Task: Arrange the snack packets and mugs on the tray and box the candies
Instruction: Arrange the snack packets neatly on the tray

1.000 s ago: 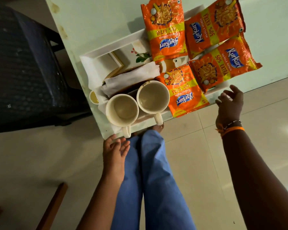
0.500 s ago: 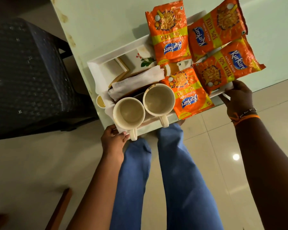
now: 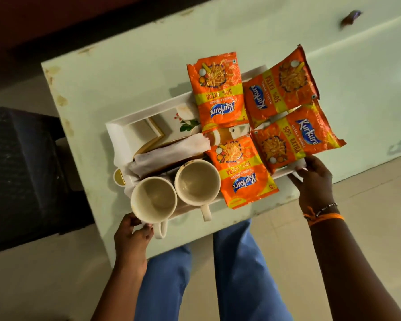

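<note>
A white tray (image 3: 118, 133) lies on the pale table. Several orange snack packets (image 3: 220, 91) cover its right half and overhang its edges. Two cream mugs stand side by side at the tray's near edge, the left mug (image 3: 153, 200) and the right mug (image 3: 197, 181), handles pointing toward me. A folded white napkin (image 3: 169, 152) lies behind them over a dark flat thing. My left hand (image 3: 132, 235) grips the tray's near left edge by the left mug's handle. My right hand (image 3: 313, 179) holds the tray's right end under a packet.
A pale green table (image 3: 116, 84) with worn edges carries the tray. A small wrapped candy (image 3: 350, 18) lies at the far right of the table. A dark woven chair (image 3: 21, 172) stands to the left. My blue-trousered legs (image 3: 236, 274) are below, over a tiled floor.
Both hands reached forward from mid-air to the tray and closed on its two ends. The view has risen and pulled back, showing more of the table.
</note>
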`<action>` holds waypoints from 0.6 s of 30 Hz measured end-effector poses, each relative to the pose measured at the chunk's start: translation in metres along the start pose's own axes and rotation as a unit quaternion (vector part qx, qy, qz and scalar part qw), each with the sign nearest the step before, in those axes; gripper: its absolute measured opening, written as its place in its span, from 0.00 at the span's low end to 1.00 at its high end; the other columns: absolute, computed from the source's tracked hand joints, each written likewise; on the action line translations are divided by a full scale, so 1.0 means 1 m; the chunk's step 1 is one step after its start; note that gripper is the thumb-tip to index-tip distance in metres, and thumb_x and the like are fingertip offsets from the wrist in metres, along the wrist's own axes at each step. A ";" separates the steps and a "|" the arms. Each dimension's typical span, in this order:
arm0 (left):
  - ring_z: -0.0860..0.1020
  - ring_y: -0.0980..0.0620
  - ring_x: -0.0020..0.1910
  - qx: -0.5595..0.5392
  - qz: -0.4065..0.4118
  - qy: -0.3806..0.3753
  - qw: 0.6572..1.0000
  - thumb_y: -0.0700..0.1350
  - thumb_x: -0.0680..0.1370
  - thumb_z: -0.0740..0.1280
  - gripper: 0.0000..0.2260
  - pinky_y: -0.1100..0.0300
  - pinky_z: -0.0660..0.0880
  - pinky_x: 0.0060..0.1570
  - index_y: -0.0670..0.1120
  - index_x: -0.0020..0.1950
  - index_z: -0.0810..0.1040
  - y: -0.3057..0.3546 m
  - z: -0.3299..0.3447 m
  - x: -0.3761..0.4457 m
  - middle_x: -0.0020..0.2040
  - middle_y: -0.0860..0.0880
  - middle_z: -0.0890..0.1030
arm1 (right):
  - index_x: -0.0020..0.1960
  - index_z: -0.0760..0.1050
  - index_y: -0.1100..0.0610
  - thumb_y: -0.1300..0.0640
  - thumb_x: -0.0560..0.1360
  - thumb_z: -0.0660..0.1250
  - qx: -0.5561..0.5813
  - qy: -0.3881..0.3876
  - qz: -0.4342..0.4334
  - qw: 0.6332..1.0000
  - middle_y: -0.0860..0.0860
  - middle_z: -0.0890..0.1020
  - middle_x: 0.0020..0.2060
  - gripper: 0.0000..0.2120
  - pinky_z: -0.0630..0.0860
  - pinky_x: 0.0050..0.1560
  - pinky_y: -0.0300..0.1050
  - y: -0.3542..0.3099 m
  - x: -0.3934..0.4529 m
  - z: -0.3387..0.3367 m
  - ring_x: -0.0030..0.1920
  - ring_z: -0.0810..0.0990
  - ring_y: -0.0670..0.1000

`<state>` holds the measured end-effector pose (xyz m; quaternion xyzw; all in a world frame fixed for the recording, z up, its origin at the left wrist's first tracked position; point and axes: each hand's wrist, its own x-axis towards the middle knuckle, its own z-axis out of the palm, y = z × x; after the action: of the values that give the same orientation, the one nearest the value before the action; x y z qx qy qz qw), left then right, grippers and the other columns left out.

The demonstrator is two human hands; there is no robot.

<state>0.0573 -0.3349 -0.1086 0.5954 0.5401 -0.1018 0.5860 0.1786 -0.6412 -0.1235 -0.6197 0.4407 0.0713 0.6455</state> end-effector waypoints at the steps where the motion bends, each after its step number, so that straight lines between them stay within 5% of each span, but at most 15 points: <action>1: 0.74 0.44 0.50 -0.011 0.004 0.001 1.000 0.28 0.72 0.64 0.14 0.46 0.72 0.54 0.49 0.41 0.73 0.007 0.014 0.000 0.50 0.44 0.74 | 0.63 0.70 0.64 0.74 0.74 0.51 0.002 -0.001 -0.004 1.000 0.56 0.74 0.55 0.20 0.76 0.52 0.48 -0.010 0.010 -0.003 0.57 0.75 0.55; 4: 0.73 0.44 0.50 -0.043 0.010 -0.005 0.999 0.28 0.72 0.64 0.14 0.46 0.71 0.54 0.49 0.41 0.73 0.027 0.058 0.001 0.51 0.42 0.73 | 0.62 0.70 0.63 0.74 0.75 0.52 0.004 -0.006 -0.013 1.000 0.56 0.74 0.55 0.20 0.76 0.47 0.44 -0.043 0.040 -0.015 0.57 0.75 0.55; 11: 0.74 0.46 0.49 -0.062 0.028 -0.020 0.997 0.26 0.72 0.62 0.15 0.55 0.74 0.47 0.47 0.39 0.72 0.073 0.154 0.016 0.42 0.50 0.73 | 0.64 0.70 0.64 0.74 0.75 0.53 -0.011 -0.014 -0.037 0.999 0.58 0.75 0.58 0.20 0.75 0.55 0.49 -0.108 0.119 -0.028 0.58 0.75 0.56; 18: 0.75 0.49 0.45 -0.065 0.038 -0.012 0.997 0.26 0.72 0.60 0.16 0.61 0.75 0.41 0.47 0.39 0.72 0.102 0.205 0.027 0.41 0.48 0.74 | 0.63 0.70 0.64 0.75 0.73 0.53 -0.018 -0.034 -0.043 0.998 0.57 0.76 0.55 0.21 0.78 0.49 0.43 -0.144 0.171 -0.020 0.55 0.76 0.56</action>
<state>0.2508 -0.4586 -0.1287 0.5745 0.5157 -0.0512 0.6335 0.3638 -0.7682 -0.1271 -0.6470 0.3903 0.0724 0.6510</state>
